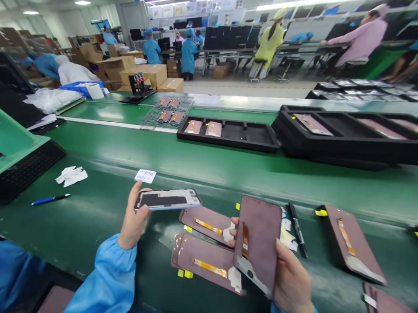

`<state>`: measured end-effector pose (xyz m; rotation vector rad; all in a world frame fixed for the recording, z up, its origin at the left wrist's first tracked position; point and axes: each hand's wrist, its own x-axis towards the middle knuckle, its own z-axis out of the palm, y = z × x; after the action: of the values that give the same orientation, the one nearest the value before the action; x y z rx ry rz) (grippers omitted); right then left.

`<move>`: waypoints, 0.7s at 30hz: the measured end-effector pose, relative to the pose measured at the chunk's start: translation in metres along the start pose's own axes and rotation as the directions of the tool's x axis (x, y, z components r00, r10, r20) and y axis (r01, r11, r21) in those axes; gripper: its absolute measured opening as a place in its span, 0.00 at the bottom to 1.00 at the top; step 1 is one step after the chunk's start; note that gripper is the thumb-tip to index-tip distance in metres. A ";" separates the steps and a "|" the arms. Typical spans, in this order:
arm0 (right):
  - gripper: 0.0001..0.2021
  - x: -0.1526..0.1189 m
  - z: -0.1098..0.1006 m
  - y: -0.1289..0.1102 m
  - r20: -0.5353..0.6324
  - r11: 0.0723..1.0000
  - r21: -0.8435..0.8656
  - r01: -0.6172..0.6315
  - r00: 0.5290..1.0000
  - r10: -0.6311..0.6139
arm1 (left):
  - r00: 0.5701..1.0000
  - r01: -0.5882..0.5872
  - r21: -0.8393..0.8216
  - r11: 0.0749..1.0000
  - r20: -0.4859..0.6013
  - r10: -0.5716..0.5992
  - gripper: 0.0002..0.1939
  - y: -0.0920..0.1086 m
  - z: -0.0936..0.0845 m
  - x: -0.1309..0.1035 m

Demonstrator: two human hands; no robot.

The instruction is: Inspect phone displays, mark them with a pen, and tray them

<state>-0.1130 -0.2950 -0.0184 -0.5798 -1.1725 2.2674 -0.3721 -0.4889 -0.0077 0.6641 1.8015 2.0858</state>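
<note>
My left hand grips one end of a phone frame, thumb on top, with the black and white inner side facing up. In my right hand is a mauve phone screen, tilted, its orange flex cable and silvery lower edge towards me. Fingertips curl round its far side. Below and between the hands lie two small piles of similar screens, an upper one and a lower one, with orange cables and yellow tabs. A white label lies just beyond my left hand.
A black marker and another stack of screens lie to the right. Black trays with screens stand across the bench. At left are a blue pen, crumpled paper and a keyboard. Several people work in the background.
</note>
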 end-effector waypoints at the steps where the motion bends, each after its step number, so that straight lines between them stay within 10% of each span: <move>1: 0.25 -0.002 0.000 0.000 0.014 0.997 -0.033 0.062 0.998 -0.062 | 0.996 0.052 -0.116 0.992 0.072 -0.043 0.43 0.003 0.011 -0.003; 9: 0.29 -0.011 -0.008 -0.008 0.143 0.867 -0.367 0.337 0.941 -0.306 | 0.809 0.393 -0.226 0.891 0.545 -0.218 0.47 0.001 0.065 -0.030; 21: 0.28 -0.005 0.003 0.001 0.389 0.554 -0.687 0.470 0.882 -0.266 | 0.758 0.379 -0.181 0.907 0.623 -0.192 0.46 0.000 0.073 -0.036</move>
<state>-0.1109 -0.3006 -0.0164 -0.2816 -2.1882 1.4052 -0.3034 -0.4460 -0.0055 0.7815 1.1215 1.6354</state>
